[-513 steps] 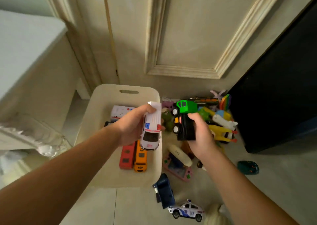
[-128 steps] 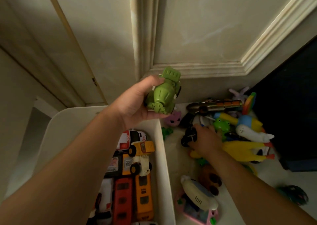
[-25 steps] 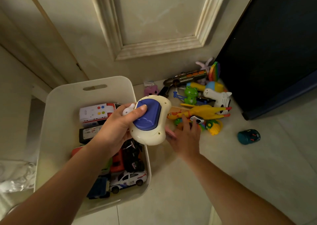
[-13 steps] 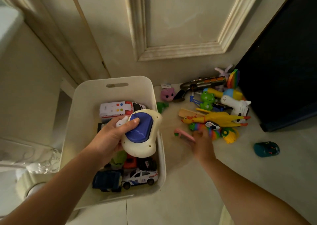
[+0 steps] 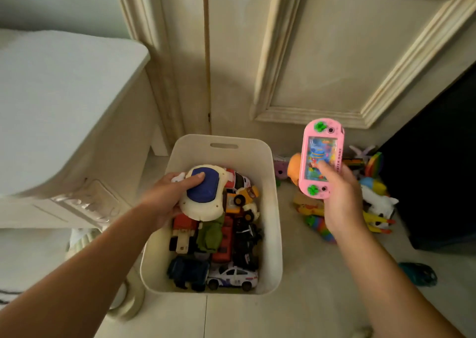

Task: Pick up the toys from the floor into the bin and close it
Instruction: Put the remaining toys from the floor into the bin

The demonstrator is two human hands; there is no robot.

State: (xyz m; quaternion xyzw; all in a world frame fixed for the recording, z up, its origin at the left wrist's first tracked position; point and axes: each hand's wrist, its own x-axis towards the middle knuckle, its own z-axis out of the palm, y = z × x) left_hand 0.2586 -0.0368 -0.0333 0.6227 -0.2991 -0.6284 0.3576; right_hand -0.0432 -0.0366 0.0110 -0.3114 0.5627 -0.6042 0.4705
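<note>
1. Our left hand (image 5: 164,200) has its fingers curled round a cream-and-blue toy (image 5: 203,196), thumb on the blue panel. It sits low inside the bin (image 5: 275,234) at the centre of the frame, seemingly on the heap of cars; we judge this toy is about to be let go.
2. Our right hand (image 5: 341,201) grips the pink water game (image 5: 321,158) by its lower end, thumb on the screen. The game stands nearly upright, its long axis running up the frame, held in the air to the right of the bin.
3. The next move turns on this: the bin opening lies to the left of the game and lower in the frame, across the right wall. Only the right hand has the game, so it should swing left over that wall.
4. Laying the game flat would probably suit the crowded bin better.
5. More toys wait on the floor (image 5: 309,306) at right, among them a white unicorn (image 5: 380,202) and a teal toy (image 5: 418,273). We see no lid.
</note>
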